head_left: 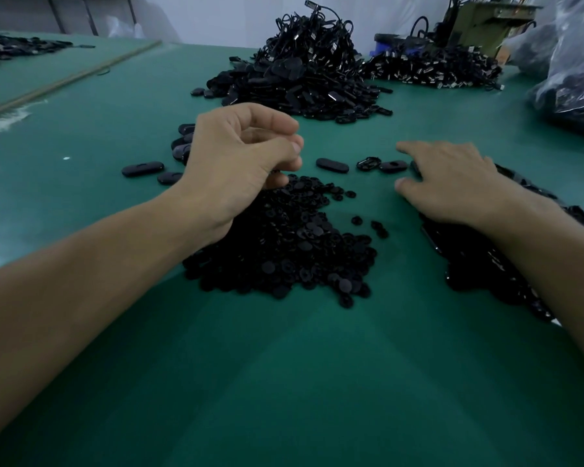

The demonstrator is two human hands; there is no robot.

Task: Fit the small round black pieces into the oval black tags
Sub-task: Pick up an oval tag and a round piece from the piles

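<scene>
A heap of small round black pieces [284, 251] lies on the green table [284, 382] in front of me. My left hand [243, 156] hovers at the heap's far edge, fingers curled into a loose fist, and dark bits show between the lower fingers. My right hand [452, 183] lies flat with its fingers spread, resting on a pile of oval black tags [479, 264] at the right. Its fingertips sit just right of a loose oval tag [393, 166]. Another oval tag [332, 164] lies between my hands.
More oval tags [142, 169] lie left of my left hand. A tall mound of black tags and cords [304, 72] stands at the back, with a second one [432, 67] to its right. Clear plastic bags [573, 79] fill the right edge.
</scene>
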